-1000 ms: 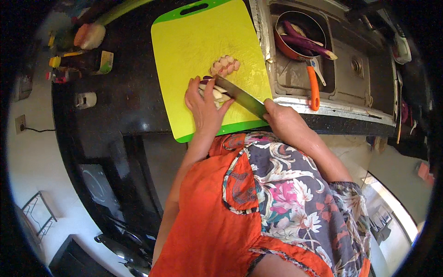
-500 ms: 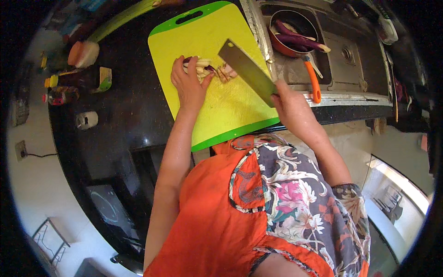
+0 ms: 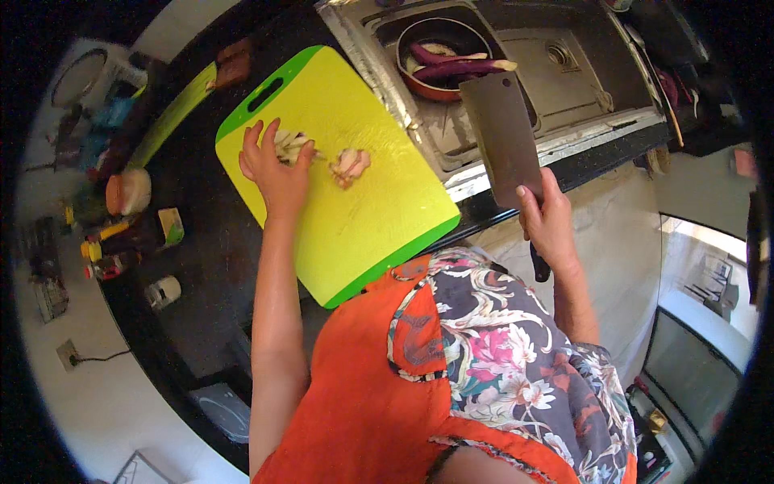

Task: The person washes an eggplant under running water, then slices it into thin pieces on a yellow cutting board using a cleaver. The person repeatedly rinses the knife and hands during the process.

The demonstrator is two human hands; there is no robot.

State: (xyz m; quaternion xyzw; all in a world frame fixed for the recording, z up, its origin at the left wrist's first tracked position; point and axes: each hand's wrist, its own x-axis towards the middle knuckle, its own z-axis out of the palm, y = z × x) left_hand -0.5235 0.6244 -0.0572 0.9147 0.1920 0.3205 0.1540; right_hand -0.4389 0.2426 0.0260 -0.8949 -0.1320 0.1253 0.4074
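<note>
In my left hand [image 3: 274, 173], cut eggplant pieces [image 3: 292, 148] are loosely gathered between the thumb and the spread fingers, low over the cutting board [image 3: 371, 218]. This board is yellow with green ends and a handle slot at the far end. To the right of that pile lies a small clump of pale pinkish pieces [image 3: 351, 165], whose kind I cannot make out. My right hand [image 3: 550, 218] grips a cleaver [image 3: 501, 137] by its black handle. The broad blade points up and away, off the board's right side, in front of the sink's edge.
Whole purple eggplants [image 3: 459, 66] rest in a red pan [image 3: 439, 90] in the left bowl of the metal sink [image 3: 556, 56]. Bottles [image 3: 109, 264] and a white jar [image 3: 164, 292] stand left on the dark counter [image 3: 214, 298]. A long green strip [image 3: 173, 117] lies farther back.
The view has turned. My right hand has carried the cleaver rightward off the board and raised its blade. The eggplant pieces and my left hand are now farther from the pinkish clump.
</note>
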